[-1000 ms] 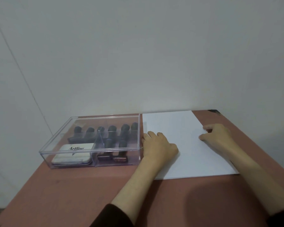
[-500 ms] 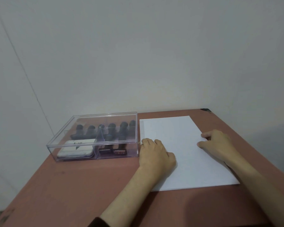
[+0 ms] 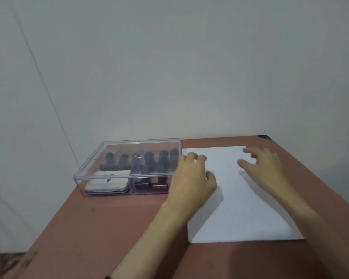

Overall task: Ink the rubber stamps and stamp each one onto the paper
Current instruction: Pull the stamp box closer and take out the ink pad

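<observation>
A blank white sheet of paper [image 3: 238, 206] lies on the reddish-brown table [image 3: 101, 228]. To its left stands a clear plastic box [image 3: 127, 168] with its lid shut. Inside it are several dark-handled rubber stamps [image 3: 148, 158] and a white ink pad tin [image 3: 107, 183] at the front left. My left hand [image 3: 191, 178] hovers over the paper's left edge beside the box, fingers loosely curled and holding nothing. My right hand [image 3: 260, 166] is raised over the paper's far part, fingers spread, blurred by motion.
A plain white wall rises right behind the table. The table's far right corner [image 3: 264, 136] lies just past the paper. The table's left edge runs diagonally below the box, with floor beyond it.
Both hands have lifted off the paper and moved toward its far end. The right hand's fingers have spread. The view has shifted, so box and paper sit further right.
</observation>
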{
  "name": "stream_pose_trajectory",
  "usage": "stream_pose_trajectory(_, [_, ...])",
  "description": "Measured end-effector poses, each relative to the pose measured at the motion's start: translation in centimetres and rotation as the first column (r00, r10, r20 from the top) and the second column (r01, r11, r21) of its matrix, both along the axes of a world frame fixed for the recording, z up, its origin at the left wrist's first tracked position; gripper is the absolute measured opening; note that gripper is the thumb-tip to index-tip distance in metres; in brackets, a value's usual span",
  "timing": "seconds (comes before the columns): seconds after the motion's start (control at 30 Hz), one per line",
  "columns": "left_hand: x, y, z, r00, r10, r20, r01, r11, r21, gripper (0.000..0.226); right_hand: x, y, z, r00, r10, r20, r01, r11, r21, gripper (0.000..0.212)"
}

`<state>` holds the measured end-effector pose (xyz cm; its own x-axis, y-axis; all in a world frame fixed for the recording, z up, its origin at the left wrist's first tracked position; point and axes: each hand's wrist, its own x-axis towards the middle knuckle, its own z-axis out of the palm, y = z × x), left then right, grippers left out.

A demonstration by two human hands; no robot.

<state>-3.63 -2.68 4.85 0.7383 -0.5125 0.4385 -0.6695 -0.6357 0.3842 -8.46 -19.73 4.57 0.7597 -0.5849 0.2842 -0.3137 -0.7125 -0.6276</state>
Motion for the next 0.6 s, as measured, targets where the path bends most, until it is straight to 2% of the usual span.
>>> stream_pose_trajectory(0.07, [2.0,3.1,1.6,0.995,0.064,0.082,-0.047,0.981,-0.187,0.031,1.7,3.2,1.1,0.982,0.138,0.133,-0.159,0.972,0.17,0.034])
stream_pose_trajectory(0.1, [3.3,5.0,2.4,0.989,0.118,0.093,-0.092,0.964,-0.248,0.029,2.6,4.8,1.6,0.966,0.21,0.149,-0.243,0.938,0.249,0.032])
stream_pose_trajectory(0.13, [4.8,7.2,3.0,0.98,0.184,0.072,-0.157,0.947,-0.281,0.03,3.5,6.4,1.8,0.952,0.271,0.146,-0.304,0.901,0.311,0.034])
stream_pose_trajectory(0.2, [8.0,11.7,3.5,0.94,0.342,-0.011,-0.336,0.917,-0.217,0.036,5.3,8.6,1.9,0.935,0.342,0.091,-0.352,0.868,0.351,0.039])
stream_pose_trajectory(0.27, [10.9,15.5,3.0,0.864,0.492,-0.105,-0.497,0.867,-0.03,0.041,6.6,10.0,1.8,0.932,0.361,0.027,-0.35,0.879,0.324,0.038])
stream_pose_trajectory(0.33, [12.4,17.8,2.3,0.796,0.565,-0.215,-0.551,0.825,0.128,0.039,7.3,10.7,1.6,0.929,0.369,-0.025,-0.349,0.897,0.27,0.027])
stream_pose_trajectory(0.37, [12.7,18.3,2.0,0.778,0.568,-0.268,-0.55,0.822,0.145,0.033,7.5,10.9,1.5,0.93,0.367,-0.04,-0.346,0.905,0.247,0.024])
stream_pose_trajectory(0.43, [12.9,18.7,1.7,0.771,0.548,-0.325,-0.541,0.832,0.118,0.016,7.7,11.1,1.3,0.935,0.349,-0.058,-0.33,0.92,0.209,0.022])
stream_pose_trajectory(0.6, [12.5,18.9,2.0,0.776,0.472,-0.418,-0.537,0.843,-0.045,0.017,8.0,11.7,1.0,0.96,0.266,-0.089,-0.259,0.962,0.085,0.027])
